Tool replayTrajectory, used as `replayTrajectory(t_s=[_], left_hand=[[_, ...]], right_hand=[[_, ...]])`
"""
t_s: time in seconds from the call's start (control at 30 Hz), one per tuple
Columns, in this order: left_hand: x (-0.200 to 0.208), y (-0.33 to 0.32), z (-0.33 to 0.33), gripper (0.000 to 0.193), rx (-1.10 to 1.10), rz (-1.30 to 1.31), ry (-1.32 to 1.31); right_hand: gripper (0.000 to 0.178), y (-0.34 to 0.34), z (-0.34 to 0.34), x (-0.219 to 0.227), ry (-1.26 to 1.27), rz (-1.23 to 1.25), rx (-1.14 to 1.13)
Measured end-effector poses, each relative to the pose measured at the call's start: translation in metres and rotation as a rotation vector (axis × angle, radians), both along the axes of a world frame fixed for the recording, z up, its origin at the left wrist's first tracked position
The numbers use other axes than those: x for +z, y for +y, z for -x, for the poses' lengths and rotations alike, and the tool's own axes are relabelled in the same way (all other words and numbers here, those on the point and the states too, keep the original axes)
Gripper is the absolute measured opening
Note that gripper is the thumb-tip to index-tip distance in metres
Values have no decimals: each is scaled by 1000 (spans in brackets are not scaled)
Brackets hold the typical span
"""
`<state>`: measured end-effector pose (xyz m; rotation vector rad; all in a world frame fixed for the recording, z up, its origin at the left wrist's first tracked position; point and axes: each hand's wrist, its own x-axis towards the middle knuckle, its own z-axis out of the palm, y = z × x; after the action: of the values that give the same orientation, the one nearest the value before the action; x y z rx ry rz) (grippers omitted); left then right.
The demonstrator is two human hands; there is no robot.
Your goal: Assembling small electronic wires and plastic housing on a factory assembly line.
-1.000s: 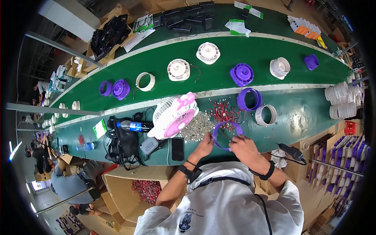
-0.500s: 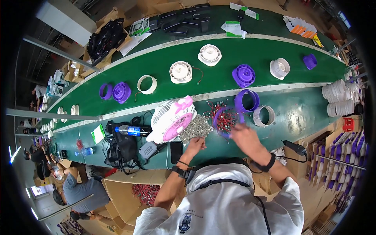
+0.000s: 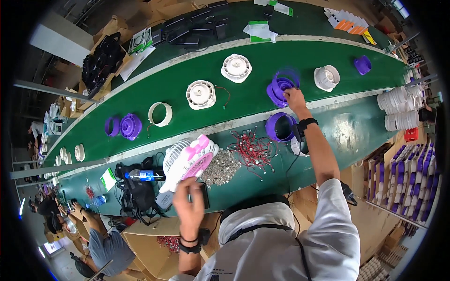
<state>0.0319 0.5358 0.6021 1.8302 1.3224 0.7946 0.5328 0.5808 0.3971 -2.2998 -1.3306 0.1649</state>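
Note:
My right hand [image 3: 294, 99] reaches over the green belt, its fingers closed on a blurred purple plastic ring [image 3: 294, 76]. The ring is tilted above a round purple fan housing [image 3: 276, 96]; whether they touch I cannot tell. My left hand [image 3: 189, 206] is raised at the near edge of the bench. It is beside a white-and-pink desk fan [image 3: 199, 161] and partly covers a black phone [image 3: 205, 195]. Motion smears its fingers. Between my arms lie a pile of small metal parts [image 3: 219, 169] and a tangle of red wires [image 3: 253, 149].
Another purple ring [image 3: 280, 127] stands on the bench below my right forearm, which partly hides a white ring [image 3: 300, 149]. White fan housings [image 3: 201, 94] sit along the belt. A bottle [image 3: 140, 175] and black bag [image 3: 138, 194] lie left. Stacked white parts [image 3: 396, 107] stand right.
My right hand has moved the purple ring from beside the red wires forward over the belt. My left hand has left the metal parts, moving left and back toward me.

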Motion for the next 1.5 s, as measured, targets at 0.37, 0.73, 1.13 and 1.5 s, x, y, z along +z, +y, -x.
replayTrajectory(t_s=[0.37,0.73,1.13,1.5], left_hand=[[-57,77,3,20,109,-152,301],[-71,80,-2,21,67,-308,411],[-82,88,0,25,69,-275,469],[-86,87,-8,23,124,-338,462]], right_hand=[[16,-15,-20,-23,8,63,34],[17,-29,-35,-37,-5,71,16],[16,-29,-52,-36,12,51,-51],[23,-13,-80,-50,-66,155,-123]])
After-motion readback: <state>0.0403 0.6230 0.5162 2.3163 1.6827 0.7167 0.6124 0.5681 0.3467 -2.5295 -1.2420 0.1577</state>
